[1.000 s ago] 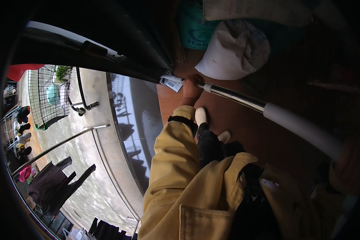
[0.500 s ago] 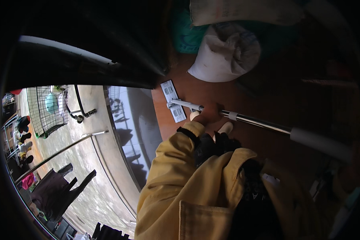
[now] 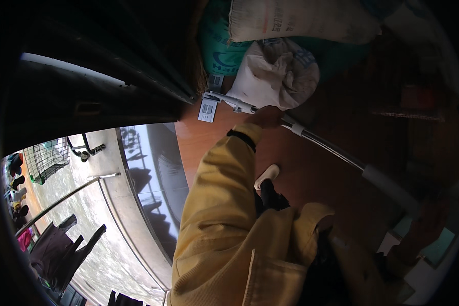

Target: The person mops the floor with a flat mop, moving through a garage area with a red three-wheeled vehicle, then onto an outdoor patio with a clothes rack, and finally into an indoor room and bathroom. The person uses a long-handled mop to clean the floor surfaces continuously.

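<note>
Nearest, a yellow jacket (image 3: 214,204) is cut off by the lower edge. The right hand (image 3: 429,220) is sunk in shadow by the upper end of the mop (image 3: 331,148); whether it is closed cannot be told. The pole is grasped low down by the left hand (image 3: 266,117). The mop's flat head (image 3: 207,109) is set on the reddish-brown floor (image 3: 224,135), partly crossed by its joint, near a white sack (image 3: 260,74). That sack is crumpled on top, its contents hidden. Behind it, a green sack (image 3: 217,43), marked with pale lettering, is partly covered; over it, a beige sack (image 3: 301,20) is printed with red and dark characters. Outside, a wire basket (image 3: 48,158), its contents hard to make out, and a dark garment (image 3: 56,252) are seen.
</note>
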Motion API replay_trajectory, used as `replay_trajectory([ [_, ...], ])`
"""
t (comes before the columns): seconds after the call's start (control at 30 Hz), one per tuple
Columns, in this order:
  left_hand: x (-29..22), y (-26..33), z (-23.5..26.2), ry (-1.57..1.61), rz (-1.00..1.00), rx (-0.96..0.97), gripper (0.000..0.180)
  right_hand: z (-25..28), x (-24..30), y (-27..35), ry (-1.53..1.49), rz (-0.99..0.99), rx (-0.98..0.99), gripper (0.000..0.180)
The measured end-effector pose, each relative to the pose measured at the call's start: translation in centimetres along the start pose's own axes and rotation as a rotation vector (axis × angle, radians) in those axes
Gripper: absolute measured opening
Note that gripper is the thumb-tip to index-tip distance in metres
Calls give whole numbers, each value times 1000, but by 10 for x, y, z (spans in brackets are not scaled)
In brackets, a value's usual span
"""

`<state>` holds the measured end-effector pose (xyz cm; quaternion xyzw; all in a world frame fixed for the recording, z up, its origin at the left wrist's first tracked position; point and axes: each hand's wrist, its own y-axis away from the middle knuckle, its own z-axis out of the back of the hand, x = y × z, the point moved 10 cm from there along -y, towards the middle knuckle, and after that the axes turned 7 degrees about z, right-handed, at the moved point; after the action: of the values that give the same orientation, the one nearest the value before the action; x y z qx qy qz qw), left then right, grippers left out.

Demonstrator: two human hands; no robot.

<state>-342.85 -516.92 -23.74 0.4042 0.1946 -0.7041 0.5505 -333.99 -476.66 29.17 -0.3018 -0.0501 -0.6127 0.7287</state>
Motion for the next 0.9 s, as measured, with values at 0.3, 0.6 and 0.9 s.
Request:
replay_trajectory([
  [0.3, 28, 72, 18, 167, 397, -401, 11, -27, 0, -67, 0, 98, -27, 33],
  [0.6, 35, 72, 33, 318, 399, -836, 12, -27, 18, -84, 114, 183, -36, 40],
  [0.9, -7, 0, 10, 171, 90, -310, 21, -25, 80, -56, 413, 272, 15, 47],
])
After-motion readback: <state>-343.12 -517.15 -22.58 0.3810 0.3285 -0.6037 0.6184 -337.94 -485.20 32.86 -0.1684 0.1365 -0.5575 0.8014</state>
